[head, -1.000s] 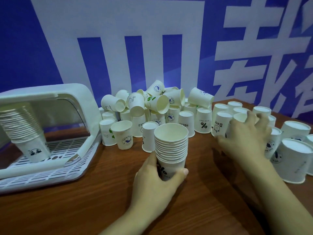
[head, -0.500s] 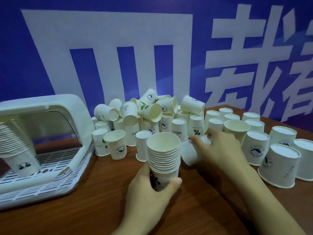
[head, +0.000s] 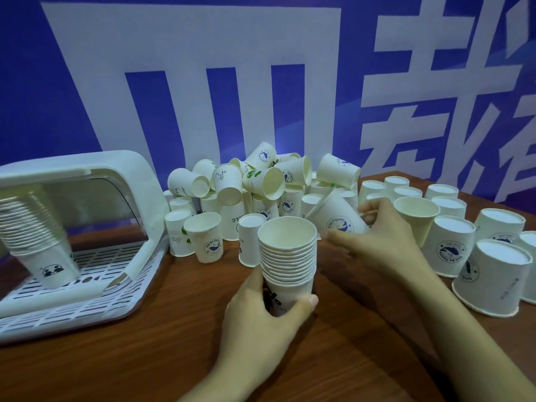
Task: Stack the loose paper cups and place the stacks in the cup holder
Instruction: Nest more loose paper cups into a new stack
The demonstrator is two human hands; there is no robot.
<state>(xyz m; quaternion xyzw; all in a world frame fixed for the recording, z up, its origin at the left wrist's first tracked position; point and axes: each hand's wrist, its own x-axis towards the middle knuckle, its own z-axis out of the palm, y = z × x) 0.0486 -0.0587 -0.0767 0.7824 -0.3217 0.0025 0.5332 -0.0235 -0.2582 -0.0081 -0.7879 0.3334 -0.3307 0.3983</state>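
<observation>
Blue wall (head: 43, 82) with white lettering backs a wooden table (head: 145, 358). Far left, cup holder (head: 139, 181) contains one stack. Loose cups (head: 252, 184) heaped far centre. Left hand (head: 261, 317) fingers wrap the near stack (head: 287, 256); right hand (head: 380, 239) pinches a tilted cup (head: 336, 219).

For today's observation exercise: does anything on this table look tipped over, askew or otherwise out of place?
Yes. Behind the stack held by the left hand, the pile of cups is a jumble, several tipped on their sides. The cups at right stand upside down. The right hand holds one cup tilted.
</observation>
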